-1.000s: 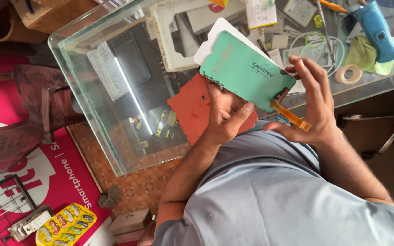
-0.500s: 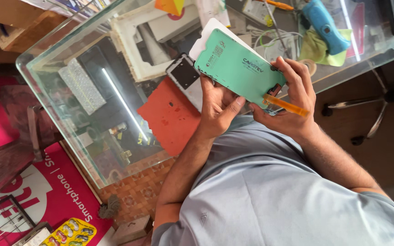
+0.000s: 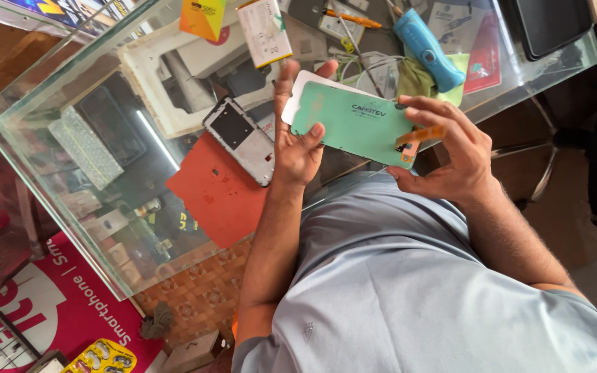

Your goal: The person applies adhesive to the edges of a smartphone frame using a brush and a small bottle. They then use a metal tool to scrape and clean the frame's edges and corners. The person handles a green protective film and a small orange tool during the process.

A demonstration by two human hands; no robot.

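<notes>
Hands meet over the near edge of the glass-topped counter (image 3: 63, 90), both gripping a flat green rectangular panel with a white sheet behind it (image 3: 354, 123). The left hand (image 3: 298, 138) rises from a forearm held nearly upright in the frame, palm behind the panel's left end, fingers spread up past its edge and the thumb pressed on its green face. The right hand (image 3: 450, 155) comes in from the right with the wrist bent, fingers curled over the panel's right end, pinching it where a short orange ribbon strip (image 3: 419, 137) hangs. The panel is held tilted, off the counter, above the person's grey shirt. Left of the panel, on the glass, lie a silver phone frame (image 3: 240, 138) and a red-orange mat (image 3: 215, 190). Beyond the panel rests a blue handled tool (image 3: 426, 48).
</notes>
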